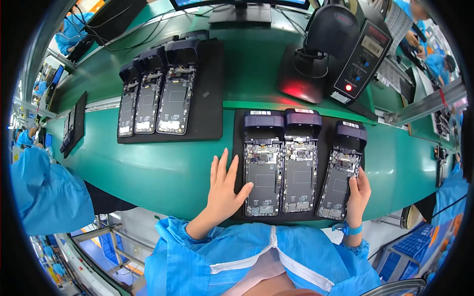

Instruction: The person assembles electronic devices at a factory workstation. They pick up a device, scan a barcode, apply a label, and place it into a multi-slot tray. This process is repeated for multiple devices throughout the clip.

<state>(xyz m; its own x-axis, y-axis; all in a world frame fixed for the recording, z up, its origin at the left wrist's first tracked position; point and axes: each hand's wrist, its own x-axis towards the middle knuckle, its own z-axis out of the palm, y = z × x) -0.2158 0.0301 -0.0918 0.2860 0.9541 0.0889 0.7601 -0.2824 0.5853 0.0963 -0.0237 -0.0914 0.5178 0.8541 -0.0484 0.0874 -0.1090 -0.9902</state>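
Note:
Three opened handheld devices, with bare circuit boards and dark purple-black top housings, lie on a black mat (239, 133) in front of me. My left hand (223, 192) is open, fingers stretched out beside the left device (262, 177); its thumb tip is at that device's left edge. The middle device (299, 177) lies close alongside it. My right hand (359, 195) is closed on the right edge of the right device (338, 182), thumb at the side of its board. That device is turned at a slant, apart from the other two.
Farther left, three similar opened devices (173, 98) lie on another black mat (210, 89). A scanner on a stand (328, 34) and a dark control box (363, 61) with a lit red light stand at the back right. Co-workers in blue sit at both sides.

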